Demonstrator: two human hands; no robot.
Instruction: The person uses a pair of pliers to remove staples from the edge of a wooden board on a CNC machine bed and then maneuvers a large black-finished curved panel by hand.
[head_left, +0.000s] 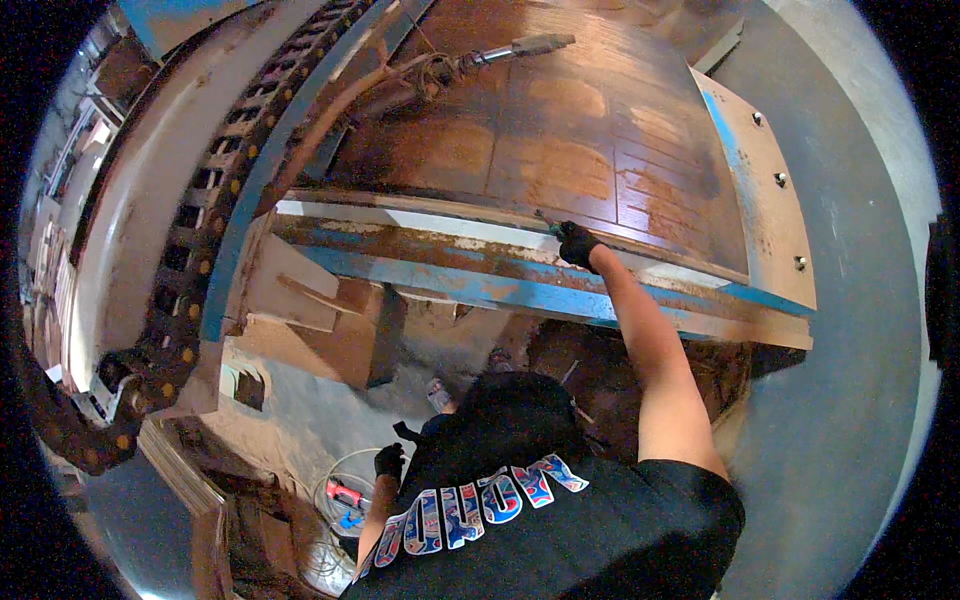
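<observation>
Nearest is the person's black shirt (620, 540), with the left hand (389, 460), in a black glove, hanging low beside it; its fingers look loosely curled, but I cannot tell whether that grip is wide or narrow. Just past it, on the floor (310, 425), lies a red tool (343, 492) with a blue part. Stacked boards (185, 470) stand to the left of these. Ahead runs the near edge of the machine bed (480, 290), its blue side worn and streaked with brown dust. The right hand (578, 246), also gloved in black, reaches to that edge, right of its middle, with its grip closed round a small slender tool (546, 219), whose tip points up and left over the edge; its exact kind is too small to tell. Beyond the hand, a dark brown panel (645, 165) lies flat on the bed, marked with straight lines and dusted brown. A board (790, 235) with three black knobs borders the bed's right edge. Toward the bed's far left corner, a metal nozzle (492, 55) juts over the panel.
</observation>
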